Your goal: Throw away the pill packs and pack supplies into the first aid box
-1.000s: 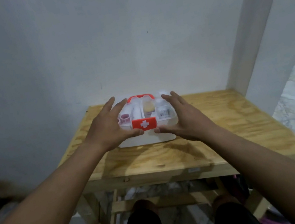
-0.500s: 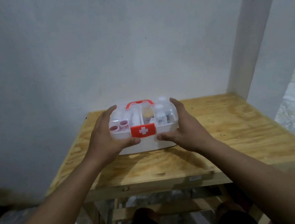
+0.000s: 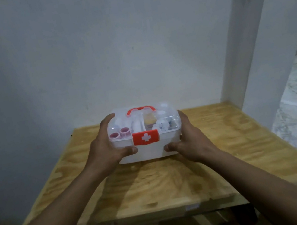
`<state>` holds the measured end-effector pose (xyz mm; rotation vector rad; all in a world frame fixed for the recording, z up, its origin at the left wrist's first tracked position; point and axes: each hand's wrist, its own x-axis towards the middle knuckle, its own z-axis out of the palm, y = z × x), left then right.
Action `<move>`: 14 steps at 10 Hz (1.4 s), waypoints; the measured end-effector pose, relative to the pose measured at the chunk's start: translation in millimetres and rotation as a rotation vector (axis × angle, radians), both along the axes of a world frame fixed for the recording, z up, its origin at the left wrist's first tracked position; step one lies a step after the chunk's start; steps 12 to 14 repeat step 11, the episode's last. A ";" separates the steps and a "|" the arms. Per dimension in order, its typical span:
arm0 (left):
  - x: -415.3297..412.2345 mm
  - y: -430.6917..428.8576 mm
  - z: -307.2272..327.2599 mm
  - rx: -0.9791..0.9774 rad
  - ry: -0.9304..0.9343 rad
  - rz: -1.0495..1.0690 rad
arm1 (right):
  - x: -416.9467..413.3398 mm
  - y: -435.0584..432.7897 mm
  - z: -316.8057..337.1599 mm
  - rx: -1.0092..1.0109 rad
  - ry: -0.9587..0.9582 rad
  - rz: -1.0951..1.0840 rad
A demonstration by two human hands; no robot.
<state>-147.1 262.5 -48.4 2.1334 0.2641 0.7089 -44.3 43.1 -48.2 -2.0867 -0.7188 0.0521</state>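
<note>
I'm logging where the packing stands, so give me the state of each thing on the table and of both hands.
first aid box: on the table, clear lid down, supplies visible inside.
red latch: down over the front edge.
red handle: folded flat on the lid.
left hand: gripping the box's left side, thumb on the front.
right hand: gripping the box's right side, thumb on the front.
wooden table: holds only the box.

White first aid box, red clasp
</note>
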 end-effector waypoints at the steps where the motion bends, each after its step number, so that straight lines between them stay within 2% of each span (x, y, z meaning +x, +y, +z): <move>1: 28.9 -3.0 6.5 -0.016 -0.004 -0.032 | 25.3 -1.2 6.3 -0.007 0.000 -0.024; 6: 135.2 -5.2 -0.8 -0.110 0.012 -0.043 | 125.3 8.5 9.4 -0.076 0.000 -0.072; 9: 142.6 -3.9 -1.5 -0.074 0.026 -0.031 | 133.1 11.7 0.8 -0.034 0.016 -0.082; 10: 134.5 -7.2 4.4 -0.067 0.075 -0.005 | 124.0 13.4 2.7 -0.127 0.027 -0.106; 11: 120.9 -11.4 12.6 -0.077 0.065 -0.009 | 114.4 3.4 18.5 -0.135 -0.032 -0.222; 14: 120.9 -11.4 12.6 -0.077 0.065 -0.009 | 114.4 3.4 18.5 -0.135 -0.032 -0.222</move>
